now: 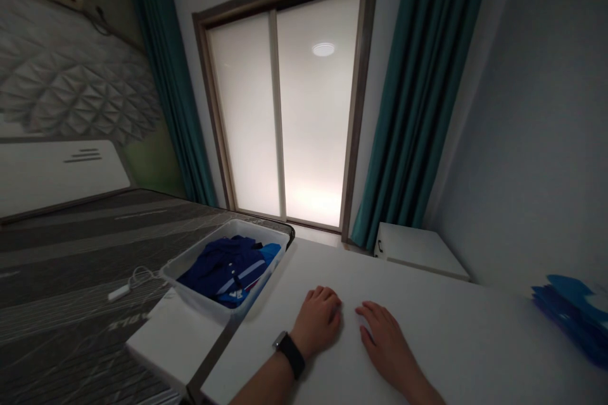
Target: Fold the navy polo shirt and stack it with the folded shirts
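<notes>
On the white tabletop (332, 272) rest both of my hands, side by side with a small gap between them. My left hand (317, 321) lies palm down with loosely bent fingers, and nothing shows in it. A dark-banded watch (291, 354) is on that wrist. My right hand (384, 340) is also on the surface, its thumb apart from the gently curved fingers, holding nothing visible. Left of my hands stands a translucent plastic bin (199, 305) with folded dark blue clothes (223, 269) and a brighter blue piece inside. The undersides of both hands are hidden.
Blue folded items (570, 316) lie at the table's right end. A low white cabinet (418, 247) stands beyond the table. To the left is a bed with a dark patterned mattress (71, 266), bearing a white power strip or adapter (118, 293) with a cord.
</notes>
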A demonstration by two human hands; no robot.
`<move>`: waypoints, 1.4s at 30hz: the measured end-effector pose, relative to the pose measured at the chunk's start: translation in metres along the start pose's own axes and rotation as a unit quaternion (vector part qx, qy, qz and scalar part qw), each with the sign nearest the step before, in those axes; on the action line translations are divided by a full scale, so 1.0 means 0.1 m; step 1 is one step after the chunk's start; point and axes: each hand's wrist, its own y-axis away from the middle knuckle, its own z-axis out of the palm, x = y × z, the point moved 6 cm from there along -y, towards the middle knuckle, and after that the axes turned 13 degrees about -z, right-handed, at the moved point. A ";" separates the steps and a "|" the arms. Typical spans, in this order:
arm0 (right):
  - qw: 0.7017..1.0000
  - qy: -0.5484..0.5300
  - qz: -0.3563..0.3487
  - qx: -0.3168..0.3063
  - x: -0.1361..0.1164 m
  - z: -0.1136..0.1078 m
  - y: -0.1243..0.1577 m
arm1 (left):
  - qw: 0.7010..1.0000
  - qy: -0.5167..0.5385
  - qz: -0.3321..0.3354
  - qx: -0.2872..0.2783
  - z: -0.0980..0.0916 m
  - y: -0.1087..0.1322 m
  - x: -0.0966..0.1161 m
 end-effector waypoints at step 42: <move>0.970 -0.151 -0.189 -0.035 -1.67 0.34 -0.87 | 0.992 -0.109 -0.056 0.035 -1.71 1.01 -1.04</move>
